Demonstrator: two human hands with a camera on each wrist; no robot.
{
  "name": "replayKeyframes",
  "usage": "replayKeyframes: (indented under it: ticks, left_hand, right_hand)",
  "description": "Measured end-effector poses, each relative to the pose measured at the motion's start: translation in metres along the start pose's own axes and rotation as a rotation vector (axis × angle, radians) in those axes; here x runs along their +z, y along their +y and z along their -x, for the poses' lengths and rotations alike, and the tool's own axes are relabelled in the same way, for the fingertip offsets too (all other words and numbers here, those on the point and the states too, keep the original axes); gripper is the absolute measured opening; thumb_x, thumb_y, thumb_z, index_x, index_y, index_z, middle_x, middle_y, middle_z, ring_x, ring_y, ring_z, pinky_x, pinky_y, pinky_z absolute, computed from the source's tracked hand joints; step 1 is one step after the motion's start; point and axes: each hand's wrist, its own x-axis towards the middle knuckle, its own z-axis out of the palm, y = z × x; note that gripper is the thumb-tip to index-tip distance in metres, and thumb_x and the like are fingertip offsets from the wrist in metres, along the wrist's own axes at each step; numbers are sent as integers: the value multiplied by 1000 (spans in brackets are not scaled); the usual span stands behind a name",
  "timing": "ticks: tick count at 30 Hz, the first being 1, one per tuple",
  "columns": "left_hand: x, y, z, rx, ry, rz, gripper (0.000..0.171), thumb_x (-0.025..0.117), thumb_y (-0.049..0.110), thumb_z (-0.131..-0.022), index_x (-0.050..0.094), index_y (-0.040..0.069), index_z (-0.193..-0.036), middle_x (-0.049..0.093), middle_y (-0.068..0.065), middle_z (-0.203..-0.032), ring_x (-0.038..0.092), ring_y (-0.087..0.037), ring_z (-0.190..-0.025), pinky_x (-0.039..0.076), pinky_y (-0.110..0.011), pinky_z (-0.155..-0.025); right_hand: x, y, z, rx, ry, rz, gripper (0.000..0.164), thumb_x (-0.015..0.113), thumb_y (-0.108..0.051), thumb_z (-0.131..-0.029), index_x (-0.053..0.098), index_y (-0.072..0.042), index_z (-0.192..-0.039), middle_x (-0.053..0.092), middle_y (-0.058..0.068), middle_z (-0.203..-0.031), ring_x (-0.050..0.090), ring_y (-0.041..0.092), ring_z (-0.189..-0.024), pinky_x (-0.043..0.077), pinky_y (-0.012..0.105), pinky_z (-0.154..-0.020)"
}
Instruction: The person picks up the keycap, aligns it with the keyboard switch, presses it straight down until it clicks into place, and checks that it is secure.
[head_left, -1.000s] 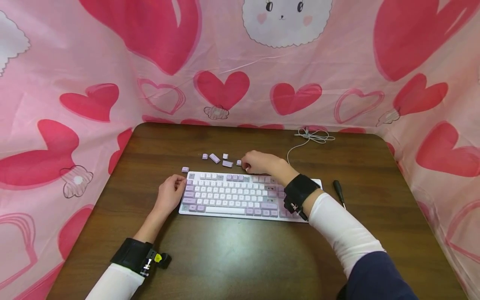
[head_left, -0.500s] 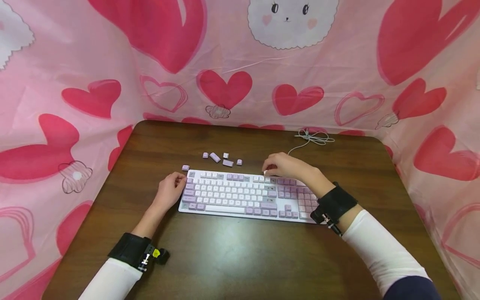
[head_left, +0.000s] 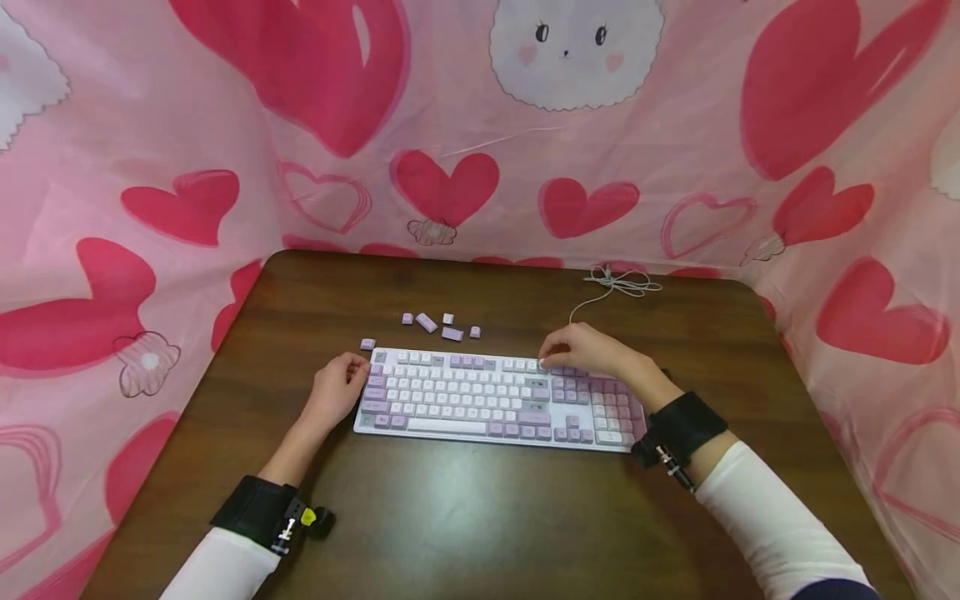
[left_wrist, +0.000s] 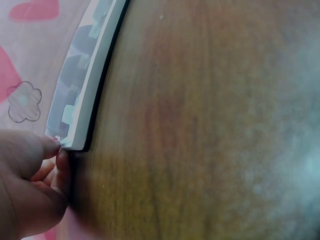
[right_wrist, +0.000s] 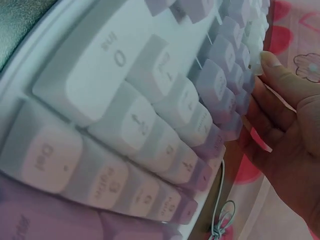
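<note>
A white and lilac keyboard lies on the brown table. Its left edge is held by my left hand; in the left wrist view, thumb and fingertips meet at the keyboard's corner. My right hand is over the back row, right of centre, pinching a small white keycap right at that row. From the right wrist, the thumb presses against the keycap's near side, and the other fingers curl behind the keyboard. Lilac and white number-pad keys fill the foreground there.
Behind the keyboard lie several loose keycaps, among them a long lilac one, a white one and a lilac one near the left corner. A bundled white cable rests at the back. Pink heart-patterned cloth surrounds the table.
The right hand has moved right from beside the loose keycaps, carrying a white keycap, then down onto the keyboard's back row. My left hand stays at the left edge.
</note>
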Motion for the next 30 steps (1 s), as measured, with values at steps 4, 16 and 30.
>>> replayKeyframes:
  ticks: [4, 16, 30]
  left_hand:
    - [0, 0, 0, -2, 1, -8, 22, 57, 10, -105, 64, -10, -112, 66, -24, -103, 62, -37, -95, 50, -52, -90]
    - [1, -2, -2, 5, 3, -9, 23, 57, 11, -105, 64, -10, -113, 65, -25, -104, 61, -38, -95, 50, -52, -89]
    - [2, -3, -1, 5, -1, -24, 23, 57, 11, -105, 64, -9, -113, 64, -24, -103, 60, -37, -94, 49, -51, -89]
  right_hand:
    - [4, 1, 0, 8, 3, 7, 8, 75, -19, -97, 79, -15, -102, 74, -6, -97, 62, 12, -89, 53, 36, -86]
    - [16, -15, -1, -115, 35, 267, 9, 71, -8, -98, 67, -8, -90, 61, 1, -88, 56, 18, -86, 51, 40, -83]
    - [32, -15, 5, -98, 79, 380, 7, 68, -9, -100, 63, -7, -96, 58, 4, -93, 55, 22, -93, 51, 39, -86]
